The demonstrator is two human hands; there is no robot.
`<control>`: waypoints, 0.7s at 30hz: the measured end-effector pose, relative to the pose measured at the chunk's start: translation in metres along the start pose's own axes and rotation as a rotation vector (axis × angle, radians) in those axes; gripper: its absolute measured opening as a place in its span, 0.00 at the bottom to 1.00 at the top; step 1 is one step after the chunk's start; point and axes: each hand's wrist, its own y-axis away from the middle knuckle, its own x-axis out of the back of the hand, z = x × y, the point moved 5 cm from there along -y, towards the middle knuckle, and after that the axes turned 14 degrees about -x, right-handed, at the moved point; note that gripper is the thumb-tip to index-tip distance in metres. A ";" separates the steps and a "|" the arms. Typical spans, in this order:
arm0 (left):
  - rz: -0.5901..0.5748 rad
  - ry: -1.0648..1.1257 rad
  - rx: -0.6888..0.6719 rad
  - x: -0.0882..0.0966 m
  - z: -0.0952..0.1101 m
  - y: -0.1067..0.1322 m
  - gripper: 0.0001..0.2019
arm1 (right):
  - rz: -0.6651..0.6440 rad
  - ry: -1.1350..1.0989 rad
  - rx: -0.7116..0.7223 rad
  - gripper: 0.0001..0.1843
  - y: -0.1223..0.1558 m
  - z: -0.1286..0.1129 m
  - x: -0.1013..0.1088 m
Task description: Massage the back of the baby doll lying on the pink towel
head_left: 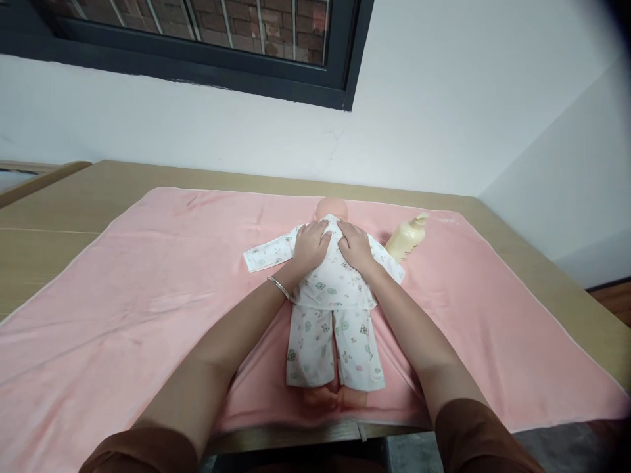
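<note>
A baby doll in a white printed top and trousers lies on a pink blanket, its head away from me and its feet at the near edge. Flat on the left side of the doll's upper body rests my left hand, a bangle round that wrist. My right hand lies the same way on the right side, fingers pointing towards the doll's shoulder. Both hands have their fingers stretched out and grip nothing. The doll's face is not visible.
A cream pump bottle lies tilted on the blanket, right of the doll's sleeve. Under the blanket is a wooden table, with a white wall and a dark-framed window behind it.
</note>
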 end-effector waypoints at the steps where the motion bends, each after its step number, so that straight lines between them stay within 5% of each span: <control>1: -0.020 0.008 -0.009 -0.001 0.000 0.000 0.21 | -0.021 0.011 0.014 0.28 -0.002 0.001 -0.001; 21: -0.042 0.022 -0.060 0.003 0.003 -0.002 0.17 | 0.048 -0.024 0.019 0.22 0.000 -0.003 0.005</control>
